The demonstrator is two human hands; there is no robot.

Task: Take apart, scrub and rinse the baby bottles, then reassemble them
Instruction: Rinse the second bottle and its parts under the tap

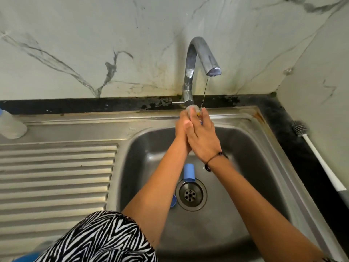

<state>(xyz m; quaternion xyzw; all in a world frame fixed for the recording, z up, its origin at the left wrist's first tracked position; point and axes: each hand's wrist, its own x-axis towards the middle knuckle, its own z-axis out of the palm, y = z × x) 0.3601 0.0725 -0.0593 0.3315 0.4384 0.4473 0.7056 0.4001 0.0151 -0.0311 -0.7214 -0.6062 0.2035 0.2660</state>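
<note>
I see a steel sink (255, 167) set in a dark tabletop (283, 118) below a marble wall (94, 44). Under the tap (200, 59), in a thin stream, my left hand (182, 129) and right hand (203, 138) curl their fingers around one small clear bottle part (192, 108). One blue cap (189, 172) lies just behind the drain (191, 195). One bottle (11, 124) stands far left of the tap, one brush (317, 154) to its right.

- You get soft, even light; pale glare streaks the drainboard (56, 167) at the left of the frame
- Your wide lens bends the edges; both hands look slightly motion-blurred at centre
</note>
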